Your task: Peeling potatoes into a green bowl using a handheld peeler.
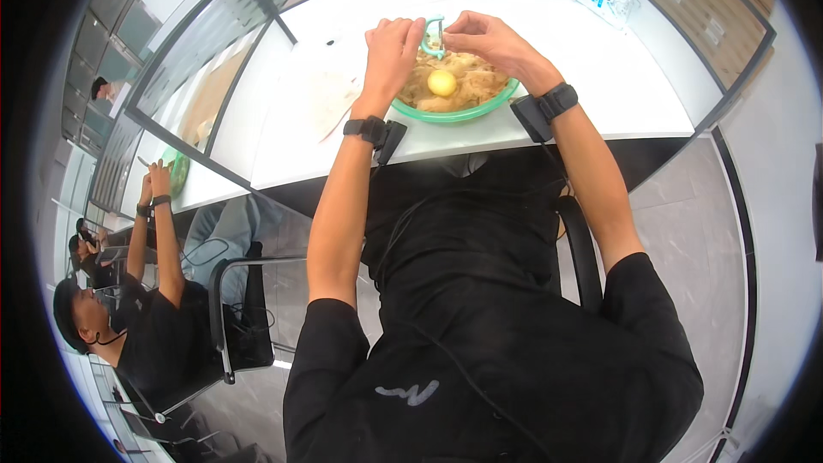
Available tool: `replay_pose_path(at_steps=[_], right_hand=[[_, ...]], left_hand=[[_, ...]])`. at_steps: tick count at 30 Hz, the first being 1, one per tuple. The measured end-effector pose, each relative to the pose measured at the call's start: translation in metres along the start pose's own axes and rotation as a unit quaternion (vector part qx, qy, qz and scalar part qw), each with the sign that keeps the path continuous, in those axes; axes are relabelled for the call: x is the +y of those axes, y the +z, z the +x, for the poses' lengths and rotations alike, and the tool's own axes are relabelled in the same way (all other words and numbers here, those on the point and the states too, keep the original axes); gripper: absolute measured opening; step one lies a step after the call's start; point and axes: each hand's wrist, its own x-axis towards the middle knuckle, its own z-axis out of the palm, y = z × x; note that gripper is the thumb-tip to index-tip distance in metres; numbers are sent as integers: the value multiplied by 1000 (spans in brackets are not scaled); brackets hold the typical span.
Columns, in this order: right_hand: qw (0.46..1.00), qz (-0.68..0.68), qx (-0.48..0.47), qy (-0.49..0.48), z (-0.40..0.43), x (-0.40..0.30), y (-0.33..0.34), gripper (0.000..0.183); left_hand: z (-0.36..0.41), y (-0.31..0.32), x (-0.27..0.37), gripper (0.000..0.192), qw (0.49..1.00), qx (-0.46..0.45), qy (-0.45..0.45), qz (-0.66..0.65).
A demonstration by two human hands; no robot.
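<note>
A light-blue Y-shaped peeler is held over the far part of a green-rimmed bowl. My left hand is closed on the peeler's left side, its handle largely hidden by the fingers. The thumb and index finger of my right hand are at the blade on the other side; whether they hold anything small there cannot be told. Pale brownish peelings fill the bowl, and a round yellow peeled potato or similar piece lies on top of them near the middle.
A whitish cloth or paper lies on the white table left of the bowl. At the back right corner is a plastic packet. Framed partitions border the table. To the left sits a co-worker with a green bowl.
</note>
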Motion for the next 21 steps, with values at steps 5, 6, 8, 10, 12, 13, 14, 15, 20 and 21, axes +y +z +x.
replay_pose_path(at_steps=[5,6,8,10,12,13,14,15,20,21], right_hand=[[1000,0,-13,-27,2,7,-6,24],[1000,-2,-14,-24,3,5,-3,25],[1000,-13,-8,-22,0,1,1,25],[999,-25,1,-19,-1,0,1,26],[1000,18,2,-11,0,0,2,27],[1000,18,2,-12,0,0,1,27],[1000,22,9,-6,-1,0,0,27],[1000,26,15,1,0,-1,0,28],[1000,14,23,-5,0,-1,2,27],[999,24,24,-7,0,1,1,26]], left_hand=[[0,2,3,39,1000,4,4,-1],[0,2,1,39,1000,5,3,-3],[-2,1,-1,39,1000,8,-7,0],[-2,2,-1,39,1000,11,-15,0],[-1,2,-2,39,1000,12,-10,13],[0,3,-2,39,1000,12,-9,13],[0,4,-1,39,1000,11,-12,5],[-1,4,-1,39,1000,11,-16,-2],[-2,4,-3,40,1000,15,-13,4],[-2,5,-3,41,1000,17,-10,-8]])
